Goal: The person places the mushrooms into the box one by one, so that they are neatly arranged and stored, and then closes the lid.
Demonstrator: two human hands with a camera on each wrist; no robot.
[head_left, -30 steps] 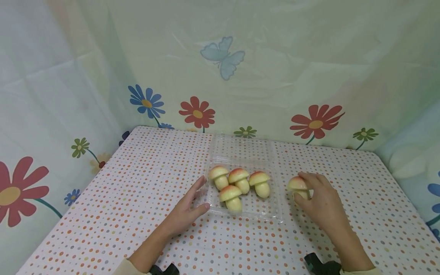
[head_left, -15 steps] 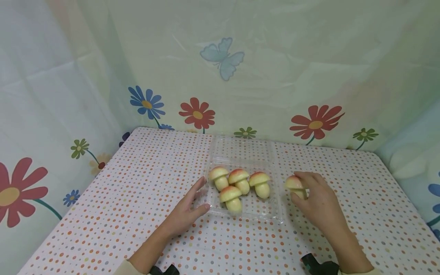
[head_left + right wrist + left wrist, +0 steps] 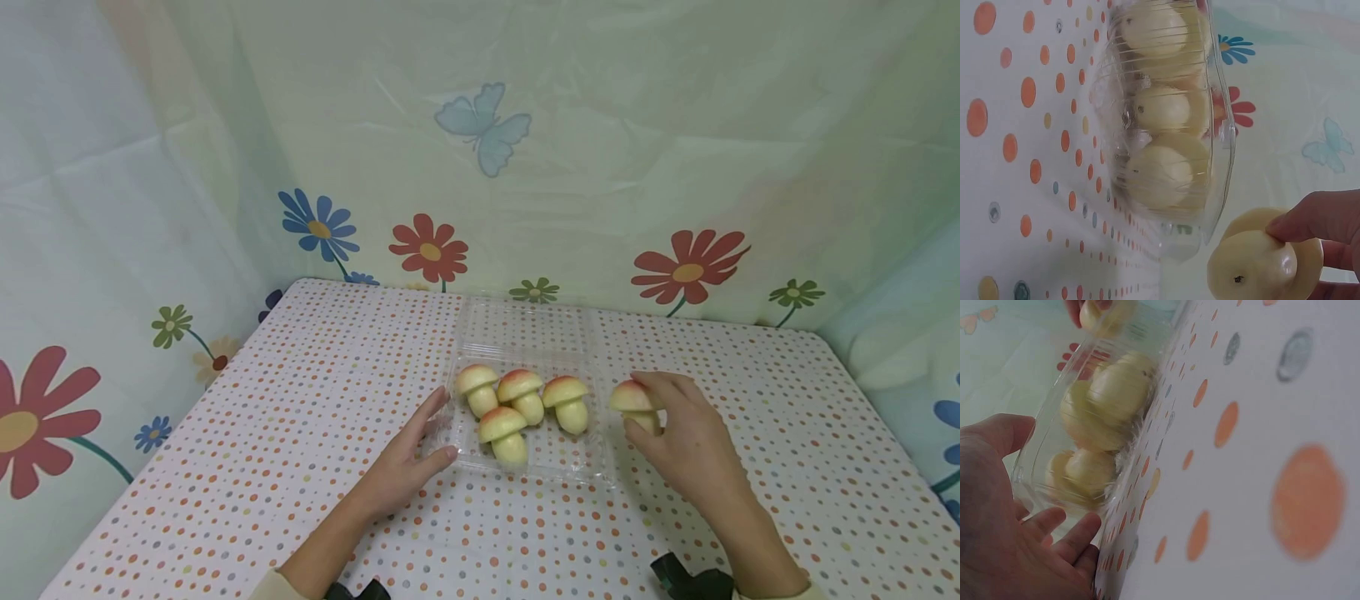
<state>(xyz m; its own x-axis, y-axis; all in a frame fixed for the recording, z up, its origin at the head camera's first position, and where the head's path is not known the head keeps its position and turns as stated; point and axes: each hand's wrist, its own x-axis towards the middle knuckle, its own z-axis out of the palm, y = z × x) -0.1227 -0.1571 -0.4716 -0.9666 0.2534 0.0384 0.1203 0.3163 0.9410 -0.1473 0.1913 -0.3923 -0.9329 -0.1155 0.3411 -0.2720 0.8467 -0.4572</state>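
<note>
A clear plastic clamshell box (image 3: 555,458) lies with its lid raised back, and several toy mushrooms (image 3: 504,433) with yellow, red-tinged caps sit inside it. My left hand (image 3: 401,467) rests at the box's left side, thumb and fingers spread and fairly straight; in the left wrist view the thumb touches the rim. Right of the box, my right hand (image 3: 686,437) pinches another toy mushroom (image 3: 633,402) between thumb and fingers, cap up and apart from the box. The right wrist view shows the pale stem end of this held mushroom (image 3: 1250,269), with a small dark mark.
The table (image 3: 300,400) has a dotted white cover. Behind it hangs a pale curtain (image 3: 585,167) printed with flowers and a butterfly. Dark devices (image 3: 690,579) are strapped near both wrists.
My right hand has moved left with the mushroom, closer to the box. The left hand and the mushrooms in the box have stayed put.
</note>
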